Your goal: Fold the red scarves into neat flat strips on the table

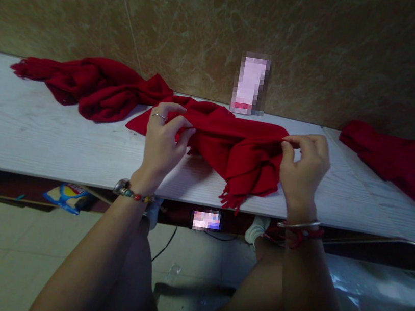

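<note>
A red fringed scarf (218,134) lies partly bunched on the white wood-grain table (58,147), its tassels hanging toward the front edge. My left hand (165,139), with a ring on one finger, pinches the scarf's upper fold near its left part. At the scarf's right corner, my right hand (305,161) pinches the cloth between thumb and fingers. The edge between the two hands is drawn fairly straight, while the cloth below it sags in folds. A second crumpled red scarf (105,87) lies to the left, close to or touching the held one.
More red cloth (388,155) lies at the right end of the table. A blurred pink rectangular object (250,84) leans on the marbled wall (194,30). On the shelf below are a blue snack bag (66,196) and a blurred lit screen (206,220).
</note>
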The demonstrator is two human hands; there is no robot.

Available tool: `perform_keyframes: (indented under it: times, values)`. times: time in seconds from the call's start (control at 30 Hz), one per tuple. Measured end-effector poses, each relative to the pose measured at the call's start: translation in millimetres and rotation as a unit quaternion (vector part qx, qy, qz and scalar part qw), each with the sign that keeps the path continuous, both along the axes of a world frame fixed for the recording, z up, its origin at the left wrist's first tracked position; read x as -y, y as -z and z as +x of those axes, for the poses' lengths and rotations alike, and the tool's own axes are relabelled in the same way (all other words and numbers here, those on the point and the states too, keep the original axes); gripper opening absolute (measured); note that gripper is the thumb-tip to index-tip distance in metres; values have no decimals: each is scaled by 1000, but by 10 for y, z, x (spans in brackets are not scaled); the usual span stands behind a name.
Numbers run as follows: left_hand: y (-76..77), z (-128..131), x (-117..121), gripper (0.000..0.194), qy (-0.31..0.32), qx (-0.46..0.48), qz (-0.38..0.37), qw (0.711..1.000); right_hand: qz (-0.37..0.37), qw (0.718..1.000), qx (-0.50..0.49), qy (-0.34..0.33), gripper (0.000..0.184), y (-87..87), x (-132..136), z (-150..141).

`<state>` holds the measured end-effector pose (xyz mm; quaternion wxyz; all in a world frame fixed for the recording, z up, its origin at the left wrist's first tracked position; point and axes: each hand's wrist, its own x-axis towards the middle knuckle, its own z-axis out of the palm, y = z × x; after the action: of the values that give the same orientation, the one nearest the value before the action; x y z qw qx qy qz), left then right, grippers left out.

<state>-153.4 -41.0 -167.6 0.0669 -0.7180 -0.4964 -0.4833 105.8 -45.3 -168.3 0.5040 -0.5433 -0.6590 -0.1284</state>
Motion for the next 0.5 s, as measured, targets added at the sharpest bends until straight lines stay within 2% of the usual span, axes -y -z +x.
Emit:
perform_keyframes:
  times: [0.2, 0.43, 0.5]
  values:
    - [-35, -111, -58, 9, -26, 100, 22, 994, 4, 999, -32, 41, 9, -34, -24, 122]
    - [-154, -111, -21, 14, -73, 184, 95, 976, 49, 993, -69, 86, 8, -199, 23, 166]
    - [-124, -108, -79, 12, -79, 194, 70, 975, 28, 993, -73, 87, 8, -166, -13, 162]
